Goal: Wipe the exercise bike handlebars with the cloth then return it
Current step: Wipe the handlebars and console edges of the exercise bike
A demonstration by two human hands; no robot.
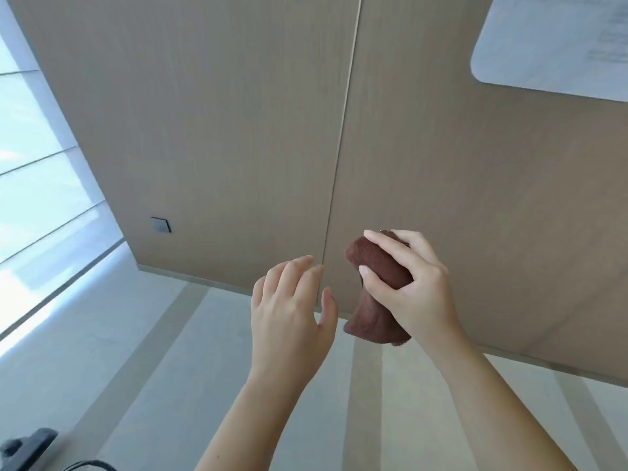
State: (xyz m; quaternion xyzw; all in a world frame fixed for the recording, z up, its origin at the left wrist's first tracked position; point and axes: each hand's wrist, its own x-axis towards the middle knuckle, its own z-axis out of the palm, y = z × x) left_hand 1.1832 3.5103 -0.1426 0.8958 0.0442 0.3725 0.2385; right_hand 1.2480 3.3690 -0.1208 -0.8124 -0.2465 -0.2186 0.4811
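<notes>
A dark brown cloth (370, 317) is bunched up in my right hand (407, 280), whose fingers and thumb curl round its middle; one end sticks out above the fingers, the other hangs below the palm. My left hand (292, 307) is raised just left of the cloth, fingers relaxed and spread, touching nothing. Both hands are held up in front of a wood-panelled wall. A dark grey part (30, 443) at the bottom left corner may belong to the exercise bike; its handlebars are out of view.
The beige wood-panelled wall (238, 130) fills the view, with a grey wall socket (160, 226) low on the left. A bright window (34, 164) runs along the left. A white board (557, 42) hangs at the top right. Pale floor (153, 351) lies below.
</notes>
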